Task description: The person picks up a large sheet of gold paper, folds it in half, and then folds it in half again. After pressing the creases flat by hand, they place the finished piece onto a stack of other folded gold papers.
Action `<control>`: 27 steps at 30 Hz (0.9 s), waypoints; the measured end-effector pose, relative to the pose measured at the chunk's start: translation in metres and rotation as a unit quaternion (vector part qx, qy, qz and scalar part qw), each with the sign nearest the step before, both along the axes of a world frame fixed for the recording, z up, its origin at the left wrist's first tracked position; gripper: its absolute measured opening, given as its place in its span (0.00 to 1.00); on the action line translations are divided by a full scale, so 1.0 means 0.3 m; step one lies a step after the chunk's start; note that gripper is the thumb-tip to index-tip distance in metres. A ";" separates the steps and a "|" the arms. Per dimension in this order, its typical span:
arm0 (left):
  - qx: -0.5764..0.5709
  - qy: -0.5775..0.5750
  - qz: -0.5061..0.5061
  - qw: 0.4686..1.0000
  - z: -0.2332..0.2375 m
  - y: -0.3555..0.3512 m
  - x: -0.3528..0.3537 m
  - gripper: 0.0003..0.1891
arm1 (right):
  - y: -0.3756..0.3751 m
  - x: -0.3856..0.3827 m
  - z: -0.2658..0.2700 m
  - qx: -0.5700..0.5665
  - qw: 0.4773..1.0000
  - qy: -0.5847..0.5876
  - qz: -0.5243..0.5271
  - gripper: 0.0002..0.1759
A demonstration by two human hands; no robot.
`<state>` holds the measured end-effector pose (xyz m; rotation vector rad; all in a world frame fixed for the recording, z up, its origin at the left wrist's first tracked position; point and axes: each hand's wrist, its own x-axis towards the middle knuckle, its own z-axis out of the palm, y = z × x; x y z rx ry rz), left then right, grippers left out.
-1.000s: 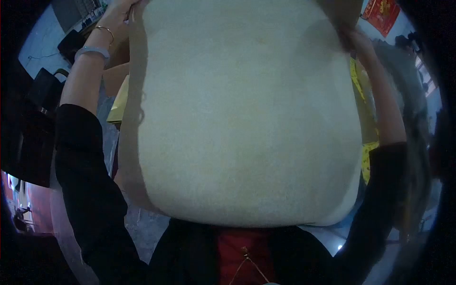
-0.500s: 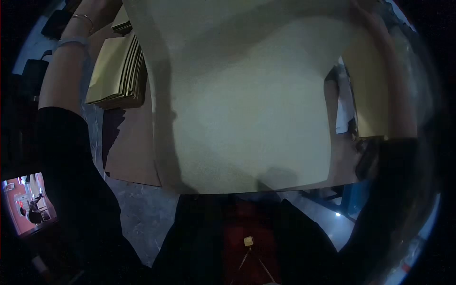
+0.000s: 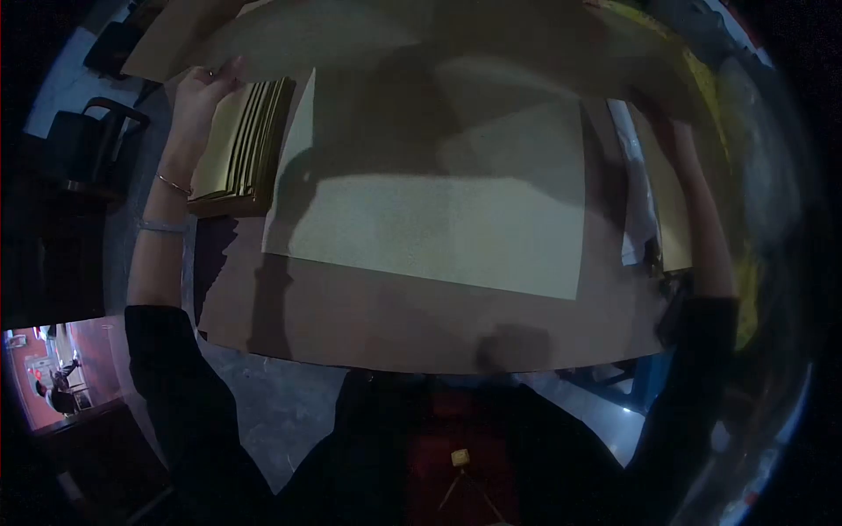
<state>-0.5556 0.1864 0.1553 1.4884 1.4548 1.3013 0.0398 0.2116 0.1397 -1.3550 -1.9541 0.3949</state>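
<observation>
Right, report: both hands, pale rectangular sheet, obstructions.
Left hand by gold-coloured paper stack, grip unclear. Right hand shadowed, grip unclear. Pale rectangular sheet lying on brown flat surface, stack close on its left.

A bare strip of the counter (image 3: 403, 329) runs along its near edge, widening toward the left, open for a low sideways pass below the pale sheet (image 3: 438, 228). A slimmer lane leads inward between this sheet's right side and a white item (image 3: 638, 197); a gold-coloured piece (image 3: 671, 215) sits just beyond that, toward the right edge. On the left, the gold stack (image 3: 237, 145) leaves only a narrow gap beside the sheet. A broad brown sheet (image 3: 500, 35) blocks the view of the far edge. The left hand (image 3: 203, 92) and right hand (image 3: 668, 136) obstruct both sides.
</observation>
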 end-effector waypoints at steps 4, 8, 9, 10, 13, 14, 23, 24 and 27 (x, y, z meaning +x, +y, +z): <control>0.018 0.108 0.066 0.992 0.056 -0.129 0.041 0.13 | -0.197 -0.075 0.023 0.193 0.941 -0.263 0.084 0.18; 0.111 0.224 0.009 0.968 -0.024 -0.203 -0.010 0.11 | -0.406 -0.115 -0.047 0.178 0.955 -0.236 -0.004 0.24; 0.141 0.305 -0.024 0.941 -0.041 -0.225 -0.012 0.13 | -0.438 -0.104 -0.087 0.180 0.955 -0.236 -0.005 0.24; 0.167 0.279 -0.060 0.944 -0.057 -0.234 -0.004 0.15 | -0.455 -0.075 -0.124 0.157 0.963 -0.217 -0.028 0.23; 0.126 0.284 -0.040 0.950 -0.126 -0.293 0.017 0.14 | -0.529 -0.097 -0.232 0.051 0.991 -0.093 -0.081 0.21; 0.133 0.307 -0.035 0.942 -0.137 -0.303 0.019 0.14 | -0.551 -0.109 -0.270 -0.039 0.993 0.017 -0.107 0.19; 0.100 0.295 -0.059 0.948 -0.257 -0.299 -0.018 0.17 | -0.605 -0.189 -0.474 -0.273 0.859 0.400 -0.167 0.24; 0.106 0.310 -0.058 0.943 -0.249 -0.303 -0.010 0.19 | -0.603 -0.184 -0.470 -0.256 0.912 0.281 -0.154 0.24; 0.111 0.336 -0.071 0.933 -0.239 -0.300 -0.014 0.20 | -0.611 -0.204 -0.451 -0.265 0.866 0.375 -0.199 0.21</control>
